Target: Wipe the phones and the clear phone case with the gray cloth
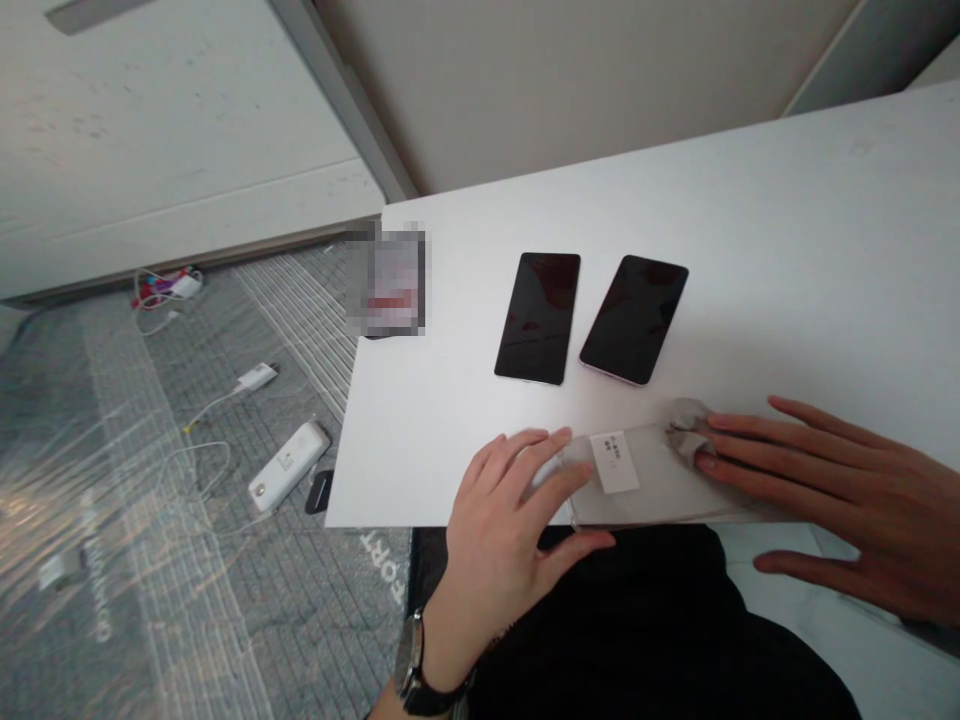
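A flat, pale grey slab-like object (652, 490) with a white label (615, 462) lies along the front edge of the table. Its exact kind I cannot make out. My left hand (517, 510) steadies its left end, fingers over the top and thumb along the near edge. With stretched fingers, my right hand (847, 490) presses a crumpled grey cloth (688, 430) onto the slab's right part, which the hand partly hides. Beyond the hands, two dark-screened phones, a left one (538, 318) and a right one (634, 318), lie face up and apart.
A blurred-out item (394, 285) sits at the white table's (435, 400) left edge. Below, on the plastic-covered floor, are a white power bank (290, 465), a charger with a cable (257, 377) and more cables (169, 288). A wall stands behind the table.
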Demonstrator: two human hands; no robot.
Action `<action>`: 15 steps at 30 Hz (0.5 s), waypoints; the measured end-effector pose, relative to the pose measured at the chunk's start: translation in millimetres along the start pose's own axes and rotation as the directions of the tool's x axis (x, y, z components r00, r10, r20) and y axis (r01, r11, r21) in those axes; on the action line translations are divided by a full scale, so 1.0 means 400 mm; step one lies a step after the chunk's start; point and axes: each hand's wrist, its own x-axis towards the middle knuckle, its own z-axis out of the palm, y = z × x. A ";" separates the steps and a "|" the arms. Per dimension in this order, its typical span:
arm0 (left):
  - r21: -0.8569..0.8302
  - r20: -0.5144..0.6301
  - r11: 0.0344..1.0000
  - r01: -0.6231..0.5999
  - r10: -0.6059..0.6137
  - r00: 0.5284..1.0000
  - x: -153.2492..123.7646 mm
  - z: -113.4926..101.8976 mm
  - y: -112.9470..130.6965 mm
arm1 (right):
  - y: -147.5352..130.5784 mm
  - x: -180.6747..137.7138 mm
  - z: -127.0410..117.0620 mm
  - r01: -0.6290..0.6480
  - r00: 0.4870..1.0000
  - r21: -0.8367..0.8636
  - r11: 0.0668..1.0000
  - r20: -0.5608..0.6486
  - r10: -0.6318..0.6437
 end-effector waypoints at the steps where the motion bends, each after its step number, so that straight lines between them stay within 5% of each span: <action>1: 0.001 -0.007 1.000 0.000 0.000 1.000 -0.001 0.000 -0.001 | 0.003 0.004 -0.001 0.012 1.000 -0.002 1.000 -0.005 -0.012; 11: 0.004 -0.010 1.000 0.028 -0.028 1.000 -0.007 0.000 0.000 | 0.005 -0.084 0.007 0.078 0.997 -0.039 0.996 -0.006 -0.078; 15: 0.010 0.006 0.999 0.052 -0.052 0.999 0.009 0.003 0.004 | -0.032 0.026 0.008 0.200 0.979 0.045 0.979 0.024 -0.201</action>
